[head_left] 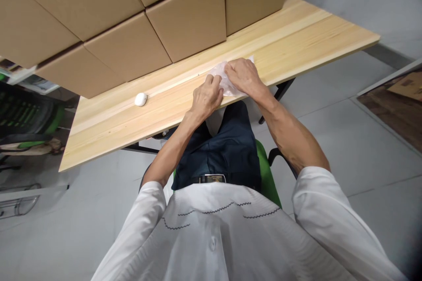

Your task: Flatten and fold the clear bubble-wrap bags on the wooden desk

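At the left part of your bench (pixel 99 127), a small white case (pixel 140 99) lies alone, well apart from your hands. Behind it, the stacked cardboard boxes (pixel 191 19) make a wall along the far side of the bench. Next comes your left hand (pixel 207 95), with its fingers bent and narrow; it seems to pinch the left side of the clear plastic bag (pixel 227 85), though the fingertips are partly hidden. The bag lies near the front edge of the bench, between your two hands, thin and crumpled. Further right, your right hand (pixel 243 74) is closed on the upper part of the bag. What is inside, if anything, I cannot tell.

I judge that the step in hand is working the bag with both hands. The next move calls for a light but sure pinch on both sides, because such thin film could slip or tear.
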`<state>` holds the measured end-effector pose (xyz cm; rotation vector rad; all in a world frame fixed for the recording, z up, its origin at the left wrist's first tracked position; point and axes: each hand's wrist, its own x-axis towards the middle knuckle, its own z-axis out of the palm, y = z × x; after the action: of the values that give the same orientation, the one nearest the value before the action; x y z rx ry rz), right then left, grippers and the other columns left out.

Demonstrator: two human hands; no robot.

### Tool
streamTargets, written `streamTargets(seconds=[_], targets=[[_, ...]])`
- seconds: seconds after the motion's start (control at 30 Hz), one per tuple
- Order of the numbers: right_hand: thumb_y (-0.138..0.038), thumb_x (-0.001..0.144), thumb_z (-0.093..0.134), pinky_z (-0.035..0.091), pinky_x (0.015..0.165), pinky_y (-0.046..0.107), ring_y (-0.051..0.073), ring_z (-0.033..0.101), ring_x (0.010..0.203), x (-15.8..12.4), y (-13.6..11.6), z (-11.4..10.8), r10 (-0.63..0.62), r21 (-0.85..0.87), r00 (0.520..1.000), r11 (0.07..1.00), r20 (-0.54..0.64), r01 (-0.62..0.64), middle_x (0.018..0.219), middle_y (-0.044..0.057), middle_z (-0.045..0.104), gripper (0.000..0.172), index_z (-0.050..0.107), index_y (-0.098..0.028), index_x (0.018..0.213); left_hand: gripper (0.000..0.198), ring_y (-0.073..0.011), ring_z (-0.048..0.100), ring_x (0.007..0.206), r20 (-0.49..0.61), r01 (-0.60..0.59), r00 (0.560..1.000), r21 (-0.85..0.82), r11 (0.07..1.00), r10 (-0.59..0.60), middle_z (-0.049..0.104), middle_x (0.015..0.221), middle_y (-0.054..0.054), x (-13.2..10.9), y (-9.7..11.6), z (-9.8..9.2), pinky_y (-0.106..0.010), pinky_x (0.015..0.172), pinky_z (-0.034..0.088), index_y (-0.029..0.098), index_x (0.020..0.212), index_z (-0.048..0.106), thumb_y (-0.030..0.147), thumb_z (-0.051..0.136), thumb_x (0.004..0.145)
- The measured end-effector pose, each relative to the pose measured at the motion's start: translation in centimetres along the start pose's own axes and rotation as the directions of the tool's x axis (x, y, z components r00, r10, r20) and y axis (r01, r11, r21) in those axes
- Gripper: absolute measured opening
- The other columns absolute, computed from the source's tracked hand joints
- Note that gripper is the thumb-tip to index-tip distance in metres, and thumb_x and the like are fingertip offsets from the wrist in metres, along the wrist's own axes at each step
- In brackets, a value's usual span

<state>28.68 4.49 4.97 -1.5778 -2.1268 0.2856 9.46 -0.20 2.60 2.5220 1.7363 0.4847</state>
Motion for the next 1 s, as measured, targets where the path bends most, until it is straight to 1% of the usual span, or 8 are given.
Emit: streamTargets(seconds=[0.13, 0.27, 0.47, 0.67, 0.77, 0.87, 0.93, 1.0], targets=[[-0.041, 0.129, 0.049, 0.058, 0.100, 0.048, 0.038, 0.081, 0.109, 0.2, 0.8, 0.8, 0.017, 0.102, 0.999, 0.995, -0.046, -0.012, 0.104, 0.019, 0.088, 0.051, 0.087, -0.020, 0.102, 0.024, -0.0381, 0.081, 0.138, 0.005, 0.046, 0.999, 0.132, 0.990, -0.047, 0.078, 0.159, -0.019, 0.5, 1.1, -0.4, -0.044, 0.103, 0.068, 0.027, 0.145, 0.076, 0.029, 0.068, 0.122], [-0.048, 0.121, 0.060, 0.054, 0.092, 0.045, 0.035, 0.076, 0.101, 0.4, 1.4, 1.7, 0.017, 0.163, 0.996, 0.987, -0.093, -0.002, 0.095, 0.012, 0.083, 0.038, 0.085, -0.025, 0.102, 0.013, -0.0359, 0.083, 0.128, -0.089, 0.062, 0.995, 0.084, 0.995, -0.054, 0.084, 0.142, -0.017, 0.4, 0.4, 0.6, -0.042, 0.101, 0.066, 0.026, 0.130, 0.078, 0.036, 0.071, 0.124], [-0.042, 0.120, 0.058, 0.050, 0.091, 0.046, 0.036, 0.075, 0.103, 0.2, 1.5, 2.1, 0.012, 0.090, 0.997, 0.996, -0.080, -0.004, 0.102, 0.015, 0.085, 0.036, 0.085, -0.024, 0.104, 0.032, -0.0347, 0.085, 0.122, -0.217, 0.093, 0.970, -0.075, 0.993, -0.107, 0.087, 0.123, -0.014, 0.7, -0.5, 2.3, -0.044, 0.106, 0.063, 0.026, 0.112, 0.075, 0.051, 0.065, 0.129], [-0.044, 0.125, 0.051, 0.050, 0.093, 0.048, 0.038, 0.076, 0.106, 0.0, 1.5, 1.9, -0.007, 0.037, 0.998, 0.999, -0.062, 0.010, 0.105, 0.018, 0.086, 0.044, 0.086, -0.023, 0.108, 0.044, -0.0369, 0.084, 0.124, -0.234, 0.090, 0.963, -0.191, 0.977, -0.135, 0.088, 0.114, -0.013, 1.5, -0.9, 3.1, -0.051, 0.115, 0.065, 0.027, 0.097, 0.075, 0.056, 0.066, 0.128], [-0.040, 0.123, 0.048, 0.050, 0.091, 0.049, 0.038, 0.077, 0.103, 0.0, 1.5, 1.9, -0.024, 0.038, 0.997, 0.999, -0.069, 0.027, 0.103, 0.018, 0.086, 0.046, 0.088, -0.022, 0.107, 0.043, -0.0351, 0.085, 0.120, -0.199, 0.059, 0.974, -0.248, 0.967, -0.110, 0.091, 0.115, -0.011, 1.5, -1.0, 2.7, -0.053, 0.114, 0.067, 0.027, 0.103, 0.082, 0.054, 0.061, 0.129], [-0.039, 0.122, 0.048, 0.050, 0.090, 0.049, 0.038, 0.077, 0.101, 0.0, 1.7, 2.0, -0.042, 0.042, 0.996, 0.998, -0.078, 0.046, 0.101, 0.018, 0.086, 0.046, 0.088, -0.022, 0.107, 0.043, -0.0343, 0.087, 0.126, -0.151, 0.001, 0.988, -0.273, 0.962, -0.044, 0.095, 0.130, -0.011, 0.9, -1.0, 2.0, -0.051, 0.117, 0.068, 0.027, 0.126, 0.087, 0.057, 0.058, 0.128], [-0.042, 0.124, 0.048, 0.050, 0.089, 0.048, 0.038, 0.076, 0.100, 0.1, 1.9, 2.1, -0.050, 0.049, 0.995, 0.997, -0.083, 0.055, 0.099, 0.018, 0.085, 0.047, 0.088, -0.023, 0.107, 0.045, -0.0360, 0.087, 0.131, -0.110, -0.014, 0.994, -0.249, 0.968, -0.014, 0.095, 0.138, -0.012, 0.3, -0.9, 1.6, -0.051, 0.117, 0.068, 0.027, 0.143, 0.084, 0.061, 0.061, 0.126], [-0.047, 0.126, 0.047, 0.050, 0.088, 0.047, 0.037, 0.075, 0.099, 0.1, 2.1, 2.2, -0.057, 0.061, 0.994, 0.996, -0.088, 0.063, 0.097, 0.017, 0.084, 0.050, 0.086, -0.024, 0.106, 0.049, -0.0377, 0.088, 0.130, -0.067, -0.008, 0.998, -0.212, 0.977, -0.007, 0.095, 0.136, -0.013, -0.2, -0.7, 1.4, -0.051, 0.113, 0.068, 0.027, 0.155, 0.077, 0.062, 0.065, 0.124]])
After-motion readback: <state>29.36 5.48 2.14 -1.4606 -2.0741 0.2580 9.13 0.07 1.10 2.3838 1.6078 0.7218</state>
